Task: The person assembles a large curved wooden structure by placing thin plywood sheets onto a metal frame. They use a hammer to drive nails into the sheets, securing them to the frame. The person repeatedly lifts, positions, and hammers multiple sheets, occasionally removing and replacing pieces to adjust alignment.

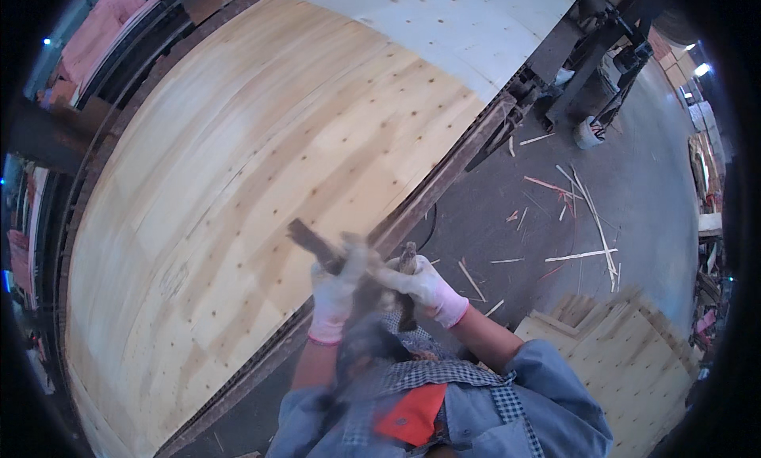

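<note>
A dark, narrow strip that looks like bark or rough wood is being gripped by the left hand, whose gloved fingers are being kept wrapped tightly around its lower part; the upper end of the strip is being pointed up and away to the left, beyond the fingertips. A second dark piece, short and nearly upright, is being held in the right hand, with the gloved fingers being closed around its middle. The two hands are being held just beside each other, almost touching, and the two pieces are being brought close between them. Both gloves are being worn in pale white with pink cuffs.

Just beyond and to the left of the fingers, a large pale sheet of plywood is lying flat on the bench, whose dark metal edge is being passed right under the hands. To the right of the fingers, thin wood slivers are lying scattered over the grey floor. Below the right wrist and further right, a stack of pale boards is being seen. Below the fingers, a blue jacket sleeve and a checked scarf are being worn.
</note>
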Demonstrator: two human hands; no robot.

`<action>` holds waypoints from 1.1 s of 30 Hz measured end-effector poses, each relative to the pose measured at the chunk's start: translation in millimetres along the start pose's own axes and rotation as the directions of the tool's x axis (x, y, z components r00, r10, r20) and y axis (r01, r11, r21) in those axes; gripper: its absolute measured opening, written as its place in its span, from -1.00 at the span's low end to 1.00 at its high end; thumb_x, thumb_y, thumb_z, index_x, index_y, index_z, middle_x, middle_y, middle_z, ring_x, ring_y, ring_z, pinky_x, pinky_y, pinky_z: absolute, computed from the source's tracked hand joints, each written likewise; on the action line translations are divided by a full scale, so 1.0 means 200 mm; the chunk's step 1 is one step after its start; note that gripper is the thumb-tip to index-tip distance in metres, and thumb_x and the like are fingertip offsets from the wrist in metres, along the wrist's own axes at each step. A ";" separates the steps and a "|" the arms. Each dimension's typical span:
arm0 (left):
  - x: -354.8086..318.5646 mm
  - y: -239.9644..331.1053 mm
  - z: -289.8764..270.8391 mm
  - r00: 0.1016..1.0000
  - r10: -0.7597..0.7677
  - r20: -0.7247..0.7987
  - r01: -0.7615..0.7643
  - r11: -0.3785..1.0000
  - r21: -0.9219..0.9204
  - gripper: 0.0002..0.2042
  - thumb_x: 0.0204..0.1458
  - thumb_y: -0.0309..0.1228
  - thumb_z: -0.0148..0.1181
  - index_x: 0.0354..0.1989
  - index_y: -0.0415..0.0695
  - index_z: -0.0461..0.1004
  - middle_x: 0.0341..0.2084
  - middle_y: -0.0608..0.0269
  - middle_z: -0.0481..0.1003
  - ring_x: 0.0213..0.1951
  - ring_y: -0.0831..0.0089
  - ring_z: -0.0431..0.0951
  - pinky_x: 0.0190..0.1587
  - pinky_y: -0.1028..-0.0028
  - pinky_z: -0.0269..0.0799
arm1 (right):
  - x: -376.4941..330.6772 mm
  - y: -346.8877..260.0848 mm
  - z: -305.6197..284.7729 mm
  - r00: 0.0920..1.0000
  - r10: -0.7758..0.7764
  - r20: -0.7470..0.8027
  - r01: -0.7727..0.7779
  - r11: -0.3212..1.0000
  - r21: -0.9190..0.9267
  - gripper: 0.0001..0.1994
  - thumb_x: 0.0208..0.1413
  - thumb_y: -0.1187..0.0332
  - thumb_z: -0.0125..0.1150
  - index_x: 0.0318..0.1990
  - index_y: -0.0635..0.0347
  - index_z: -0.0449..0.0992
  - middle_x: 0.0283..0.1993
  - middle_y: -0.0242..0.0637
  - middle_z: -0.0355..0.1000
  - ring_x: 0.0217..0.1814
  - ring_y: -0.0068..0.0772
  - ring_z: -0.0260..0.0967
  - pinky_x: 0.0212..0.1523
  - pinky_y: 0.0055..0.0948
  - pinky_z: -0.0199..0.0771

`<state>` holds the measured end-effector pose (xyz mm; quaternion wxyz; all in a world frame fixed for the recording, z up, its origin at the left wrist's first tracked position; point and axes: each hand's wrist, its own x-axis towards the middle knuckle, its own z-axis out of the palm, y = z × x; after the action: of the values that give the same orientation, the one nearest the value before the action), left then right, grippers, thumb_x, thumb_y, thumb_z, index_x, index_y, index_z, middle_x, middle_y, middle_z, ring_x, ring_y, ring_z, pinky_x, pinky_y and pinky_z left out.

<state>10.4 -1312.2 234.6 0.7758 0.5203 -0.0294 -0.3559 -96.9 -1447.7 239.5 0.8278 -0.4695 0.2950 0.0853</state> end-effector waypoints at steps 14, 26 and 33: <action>1.03 0.19 0.62 0.998 -0.061 0.024 0.043 0.884 0.465 -0.78 0.22 -0.30 0.24 -0.14 -0.21 0.61 -0.37 0.25 0.66 -0.35 0.51 0.67 -0.40 0.54 0.50 | 0.54 -1.04 -0.67 0.872 -0.489 0.014 0.417 0.729 -0.544 -0.79 0.22 0.36 0.26 -0.45 0.25 0.58 -0.63 -0.43 0.42 -0.62 -0.59 0.36 -0.60 -0.48 0.31; 1.69 0.04 1.12 0.829 -0.072 -0.554 0.092 0.996 0.007 -0.76 0.22 -0.28 0.23 -0.37 -0.21 0.47 -0.56 0.18 0.60 -0.64 0.44 0.56 -0.63 0.50 0.36 | 1.45 -1.78 -1.26 0.864 -0.166 0.476 0.493 0.480 -0.726 -0.96 0.05 0.36 0.30 -0.42 -0.05 0.61 -0.63 -0.22 0.36 -0.56 -0.06 0.39 -0.53 -0.21 0.34; 1.91 0.07 1.32 0.808 0.137 -0.573 0.065 0.946 0.318 -0.87 0.17 -0.45 0.24 -0.23 -0.26 0.55 -0.53 0.21 0.61 -0.59 0.52 0.57 -0.53 0.53 0.46 | 1.61 -1.96 -1.46 0.809 -0.141 0.570 0.543 0.551 -0.634 -0.84 0.13 0.31 0.32 -0.37 0.21 0.56 -0.62 -0.30 0.42 -0.63 -0.48 0.37 -0.53 -0.38 0.43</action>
<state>193.1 -1739.5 242.0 0.6575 0.7235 0.1443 -0.1529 209.3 -1946.7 229.7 0.5875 -0.7932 -0.0745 0.1420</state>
